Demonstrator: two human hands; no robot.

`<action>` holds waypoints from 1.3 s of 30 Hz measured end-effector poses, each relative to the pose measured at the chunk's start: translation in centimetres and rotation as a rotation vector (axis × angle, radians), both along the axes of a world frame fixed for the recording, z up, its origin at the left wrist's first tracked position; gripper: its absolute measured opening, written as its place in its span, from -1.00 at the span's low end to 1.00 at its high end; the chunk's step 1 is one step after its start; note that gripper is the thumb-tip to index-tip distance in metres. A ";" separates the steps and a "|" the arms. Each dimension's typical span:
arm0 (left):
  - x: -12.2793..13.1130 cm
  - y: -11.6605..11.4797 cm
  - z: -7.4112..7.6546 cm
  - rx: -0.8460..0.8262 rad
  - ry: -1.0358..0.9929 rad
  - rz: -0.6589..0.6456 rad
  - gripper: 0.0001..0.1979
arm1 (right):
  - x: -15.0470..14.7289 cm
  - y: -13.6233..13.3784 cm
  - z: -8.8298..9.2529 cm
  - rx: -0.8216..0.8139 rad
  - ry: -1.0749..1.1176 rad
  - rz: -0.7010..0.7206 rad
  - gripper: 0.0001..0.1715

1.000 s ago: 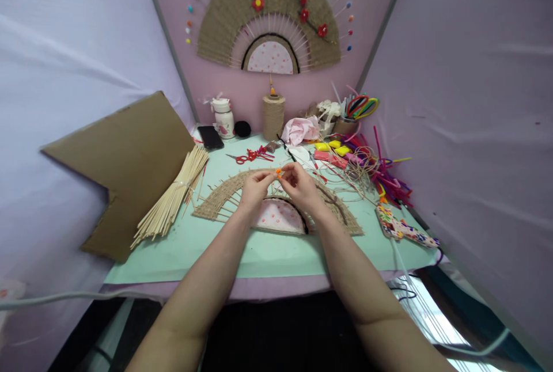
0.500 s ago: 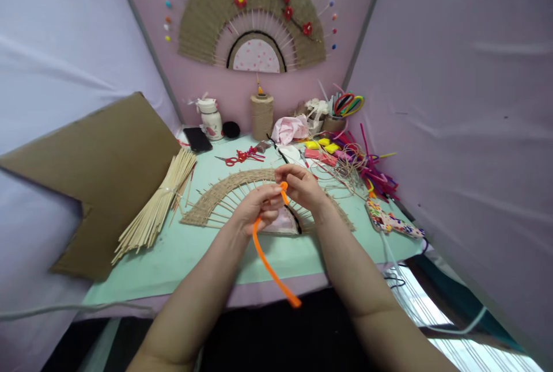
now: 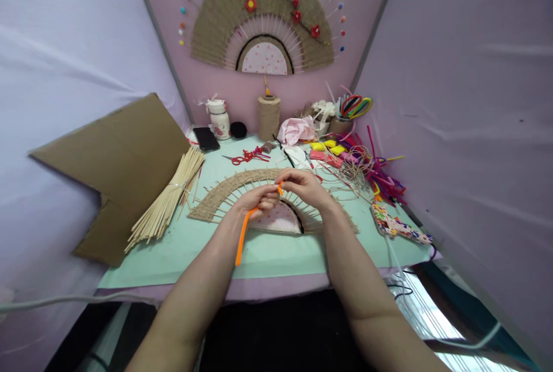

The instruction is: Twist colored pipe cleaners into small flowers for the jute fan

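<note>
An orange pipe cleaner [image 3: 243,238] runs through my left hand [image 3: 258,200], its loose tail hanging below the palm. My left fingers are closed around it. At its short upper end, my right hand [image 3: 305,186] pinches the orange tip between thumb and forefinger. Both hands are close together, above a half-round fan [image 3: 228,190] of woven twine and thin sticks lying on the table. The fan's pink-dotted white centre [image 3: 279,219] with a black edge shows below my hands; part of the weave is hidden behind them.
A bundle of sticks [image 3: 166,202] leans against cardboard [image 3: 116,159] at left. Red scissors [image 3: 237,159], a twine spool [image 3: 269,117], a phone [image 3: 206,138] and a bottle [image 3: 219,118] stand or lie behind. At right are pipe cleaners [image 3: 386,179] and a flower-patterned glue gun [image 3: 395,225]. A finished fan [image 3: 211,32] hangs on the wall.
The pipe cleaner's tail has swung from the right to the left and hangs below my left wrist. My right fingers have closed in on the curled upper end. The view has shifted slightly.
</note>
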State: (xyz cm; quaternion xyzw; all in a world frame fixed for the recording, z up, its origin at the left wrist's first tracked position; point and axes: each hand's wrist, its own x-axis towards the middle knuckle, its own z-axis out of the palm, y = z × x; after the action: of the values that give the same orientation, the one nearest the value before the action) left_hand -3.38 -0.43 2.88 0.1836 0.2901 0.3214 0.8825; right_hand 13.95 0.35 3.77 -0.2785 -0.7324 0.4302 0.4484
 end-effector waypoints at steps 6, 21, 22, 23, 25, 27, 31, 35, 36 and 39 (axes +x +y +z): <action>-0.2 0.1 -0.3 0.207 0.157 -0.002 -0.80 | 0.1 0.2 -0.1 0.057 -0.086 -0.027 -0.88; 0.8 -0.5 -1.5 0.979 1.064 0.397 -0.89 | -0.5 0.7 -1.6 0.192 -0.382 -0.252 -0.86; 1.0 -0.6 -1.6 1.019 1.099 0.441 -0.89 | -0.8 0.5 -1.7 0.208 -0.382 -0.297 -0.86; 1.2 -0.8 -1.8 1.057 1.131 0.486 -0.90 | -1.0 0.3 -1.9 0.223 -0.380 -0.351 -0.86; 1.6 -1.0 -2.0 1.108 1.170 0.576 -0.90 | -1.6 0.1 -2.3 0.239 -0.368 -0.450 -0.85; 1.8 -1.0 -2.1 1.083 1.144 0.640 -0.89 | -1.9 0.1 -2.5 0.210 -0.320 -0.482 -0.84; 1.8 -0.4 -2.3 0.875 0.939 0.651 -0.86 | -1.9 0.3 -2.2 0.038 -0.157 -0.366 -0.71; 1.7 0.1 -2.3 0.754 0.825 0.630 -0.82 | -1.5 0.4 -1.8 -0.054 -0.083 -0.351 -0.66; 1.7 0.1 -2.2 0.746 0.821 0.626 -0.81 | -1.5 0.4 -1.9 -0.059 -0.071 -0.353 -0.70; 1.9 -0.3 -2.2 0.758 0.842 0.608 -0.83 | -1.6 0.3 -2.3 -0.041 -0.086 -0.373 -0.79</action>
State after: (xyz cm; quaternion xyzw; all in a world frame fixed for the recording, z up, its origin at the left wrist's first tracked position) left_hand -1.46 -0.71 0.68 0.5031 0.5171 0.5377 0.4364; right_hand 12.31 0.63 1.51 -0.4368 -0.6776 0.3419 0.4828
